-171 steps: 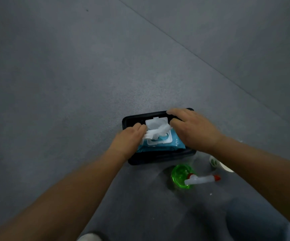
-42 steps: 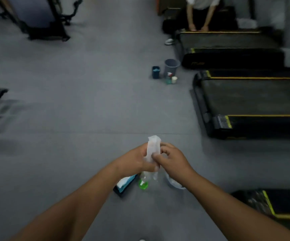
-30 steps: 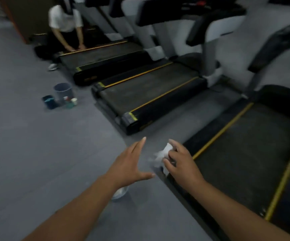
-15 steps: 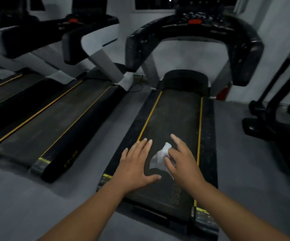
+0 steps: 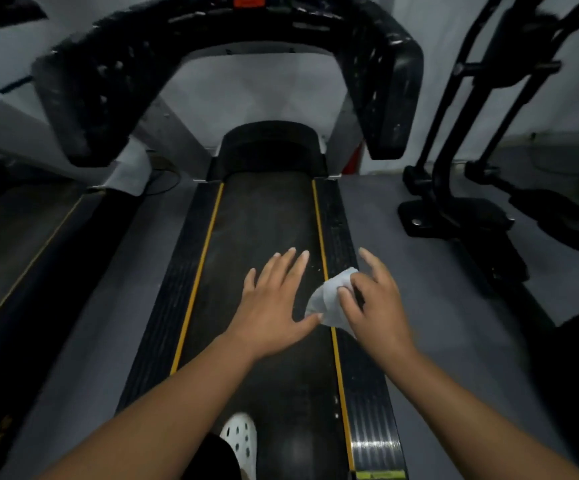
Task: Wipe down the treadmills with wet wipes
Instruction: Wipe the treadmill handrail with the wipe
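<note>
Right hand (image 5: 378, 303) lightly pinches the bunched wet wipe (image 5: 329, 301), left hand (image 5: 274, 299) spread empty; the treadmill belt (image 5: 264, 220) could drag it free.

A gym: treadmill (image 5: 267, 244) beside another treadmill (image 5: 21, 244) and an elliptical trainer (image 5: 454, 202).

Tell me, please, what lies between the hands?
The head view shows a white wet wipe there, pinched by the right hand; the left hand is open.

Head-worn view down along treadmill (image 5: 264, 237)
</note>
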A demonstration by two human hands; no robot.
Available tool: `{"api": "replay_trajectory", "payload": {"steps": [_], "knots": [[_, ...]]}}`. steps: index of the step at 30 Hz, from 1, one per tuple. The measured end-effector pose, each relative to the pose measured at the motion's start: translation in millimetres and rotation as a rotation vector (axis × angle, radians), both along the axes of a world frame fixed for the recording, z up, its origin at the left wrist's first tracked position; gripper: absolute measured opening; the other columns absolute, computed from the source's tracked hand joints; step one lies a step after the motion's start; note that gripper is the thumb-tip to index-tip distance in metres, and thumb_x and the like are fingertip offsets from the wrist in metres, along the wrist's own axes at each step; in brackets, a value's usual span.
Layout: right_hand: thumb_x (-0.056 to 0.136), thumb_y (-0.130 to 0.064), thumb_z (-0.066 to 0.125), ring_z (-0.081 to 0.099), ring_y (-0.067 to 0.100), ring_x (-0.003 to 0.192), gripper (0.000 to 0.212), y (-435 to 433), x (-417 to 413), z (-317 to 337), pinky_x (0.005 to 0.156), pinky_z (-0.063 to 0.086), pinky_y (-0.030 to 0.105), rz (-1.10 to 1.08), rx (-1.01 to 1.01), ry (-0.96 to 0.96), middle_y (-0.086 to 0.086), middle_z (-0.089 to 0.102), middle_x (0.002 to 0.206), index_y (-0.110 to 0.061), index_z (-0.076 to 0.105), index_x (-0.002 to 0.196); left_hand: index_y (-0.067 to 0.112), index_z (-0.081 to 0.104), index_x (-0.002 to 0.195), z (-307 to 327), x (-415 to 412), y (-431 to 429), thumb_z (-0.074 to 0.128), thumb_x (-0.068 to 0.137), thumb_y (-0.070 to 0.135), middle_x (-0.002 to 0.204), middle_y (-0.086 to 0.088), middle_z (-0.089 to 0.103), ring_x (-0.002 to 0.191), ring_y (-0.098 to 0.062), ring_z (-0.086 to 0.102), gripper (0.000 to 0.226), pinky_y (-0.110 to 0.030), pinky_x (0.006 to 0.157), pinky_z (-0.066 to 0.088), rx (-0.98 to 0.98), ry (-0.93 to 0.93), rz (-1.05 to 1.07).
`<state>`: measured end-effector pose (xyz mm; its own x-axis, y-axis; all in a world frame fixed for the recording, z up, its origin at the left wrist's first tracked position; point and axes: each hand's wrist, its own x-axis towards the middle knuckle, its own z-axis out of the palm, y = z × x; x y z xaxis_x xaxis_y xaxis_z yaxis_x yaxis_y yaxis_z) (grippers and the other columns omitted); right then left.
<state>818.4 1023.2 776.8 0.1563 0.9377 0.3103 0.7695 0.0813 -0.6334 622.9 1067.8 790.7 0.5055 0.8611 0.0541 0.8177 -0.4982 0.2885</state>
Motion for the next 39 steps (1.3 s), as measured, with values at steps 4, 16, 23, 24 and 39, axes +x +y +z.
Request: {"api": "replay_trajectory", "payload": {"steps": [4, 16, 23, 24, 39], "knots": [[0.095, -0.025, 0.056, 0.045, 0.031, 0.136, 0.018, 104, 17, 26, 0.101, 0.045, 0.054, -0.137, -0.051, -0.013, 0.01, 0.04, 0.155, -0.016, 0.056, 0.079, 0.035, -0.02, 0.156, 28, 21, 130, 0.048, 0.091, 0.068, 0.167, 0.011, -0.017, 0.153, -0.013, -0.017, 0.099, -0.056, 0.124, 0.002, -0.044, 0.01, -0.158], [0.095, -0.02, 0.065, 0.047, 0.034, 0.135, 0.016, 251, 69, 201, 0.108, 0.041, 0.052, -0.456, -0.152, -0.053, 0.013, 0.044, 0.153, -0.012, 0.062, 0.082, 0.034, -0.017, 0.157, 206, 117, 326, 0.046, 0.093, 0.066, 0.168, 0.008, -0.014, 0.153, -0.013, -0.014, 0.095, -0.053, 0.124, -0.001, -0.047, 0.099, -0.567], [0.093, -0.021, 0.07, 0.048, 0.034, 0.133, 0.013, 309, 124, 218, 0.109, 0.041, 0.052, -0.652, -0.118, -0.008, 0.013, 0.05, 0.149, -0.013, 0.067, 0.082, 0.03, -0.012, 0.159, 234, 185, 396, 0.045, 0.095, 0.063, 0.167, 0.007, -0.016, 0.153, -0.013, -0.016, 0.092, -0.052, 0.124, 0.0, -0.017, 0.243, -0.718], [0.092, -0.02, 0.07, 0.049, 0.034, 0.133, 0.012, 322, 132, 217, 0.109, 0.041, 0.052, -0.67, -0.115, 0.0, 0.013, 0.051, 0.148, -0.013, 0.067, 0.082, 0.029, -0.011, 0.159, 235, 194, 406, 0.045, 0.095, 0.063, 0.167, 0.007, -0.016, 0.153, -0.014, -0.017, 0.092, -0.052, 0.124, 0.0, -0.013, 0.26, -0.733], [0.092, -0.009, 0.067, 0.055, 0.024, 0.122, 0.006, 461, 158, 200, 0.105, 0.041, 0.039, -1.114, 0.002, 0.036, 0.005, 0.062, 0.132, -0.014, 0.072, 0.091, 0.015, 0.015, 0.16, 231, 287, 579, 0.048, 0.087, 0.059, 0.169, -0.007, 0.005, 0.156, -0.025, 0.0, 0.091, -0.058, 0.119, -0.006, 0.312, 0.292, -1.214]]}}
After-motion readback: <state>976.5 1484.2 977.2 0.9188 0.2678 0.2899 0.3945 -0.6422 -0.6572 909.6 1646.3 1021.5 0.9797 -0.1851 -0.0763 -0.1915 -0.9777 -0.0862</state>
